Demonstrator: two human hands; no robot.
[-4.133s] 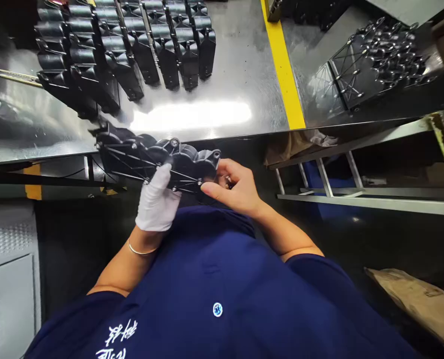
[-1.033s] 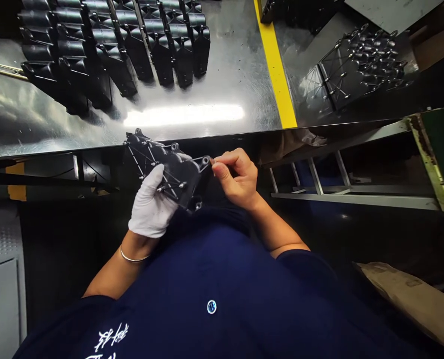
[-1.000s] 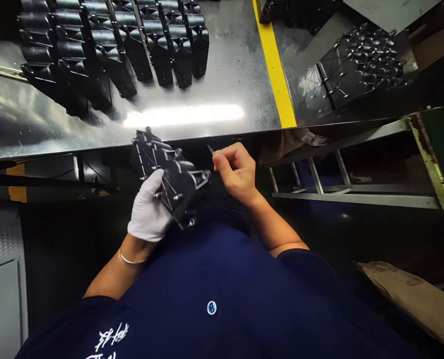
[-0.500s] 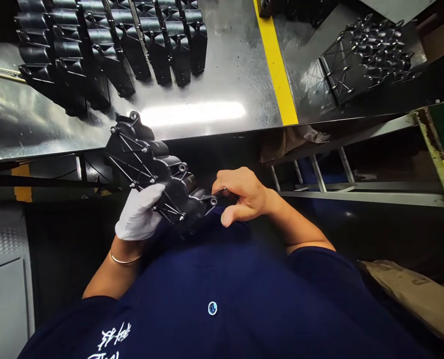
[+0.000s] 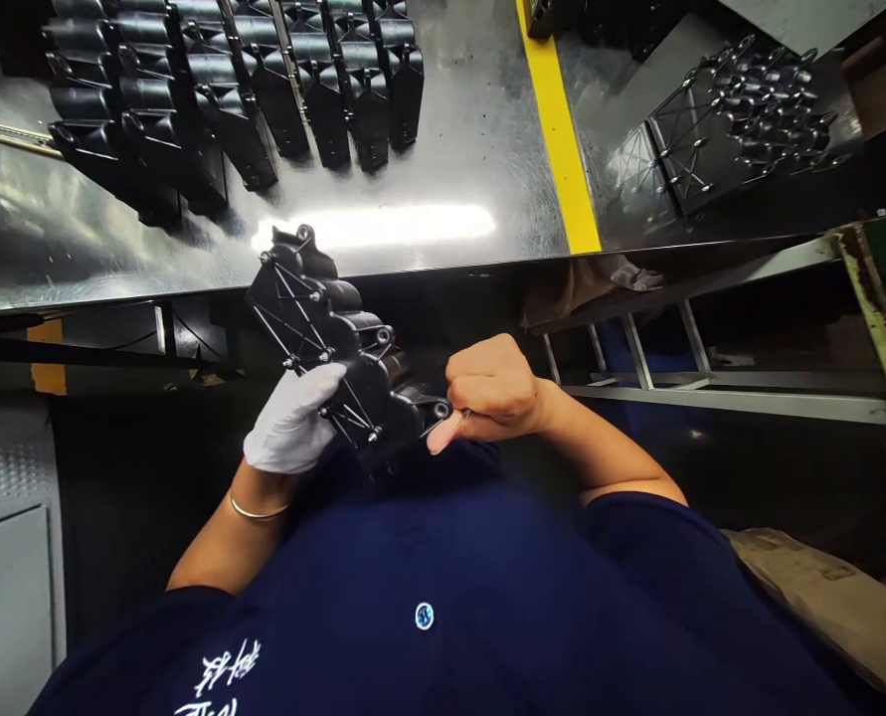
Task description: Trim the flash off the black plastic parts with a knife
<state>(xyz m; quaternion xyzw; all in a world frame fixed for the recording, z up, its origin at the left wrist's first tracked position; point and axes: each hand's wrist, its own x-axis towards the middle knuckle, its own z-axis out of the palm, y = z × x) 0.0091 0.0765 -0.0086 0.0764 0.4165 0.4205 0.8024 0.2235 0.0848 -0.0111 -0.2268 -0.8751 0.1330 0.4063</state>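
Note:
My left hand [image 5: 293, 418], in a white glove, is closed around the lower left side of a black molded plastic housing [image 5: 368, 373]. The part has rounded lobes, thin crossing ribs and small ringed bosses, and it tilts from upper left to lower right in front of my body. My bare right hand [image 5: 493, 390] is curled at the housing's lower right end, its thumb by the end boss. Only a thin sliver shows between the fingers, too small to name.
Rows of similar black housings [image 5: 226, 99] stand on the metal table [image 5: 464, 129], left of a yellow stripe [image 5: 558, 129]. More ribbed black parts [image 5: 771, 109] are stacked at the right. Beyond my right arm lie a metal frame [image 5: 748, 396] and a brown sack [image 5: 822, 587].
The housing and my left hand have shifted slightly right. My right hand has curled more tightly, its thumb now by the end boss; the thin dark piece at its fingers is mostly hidden now.

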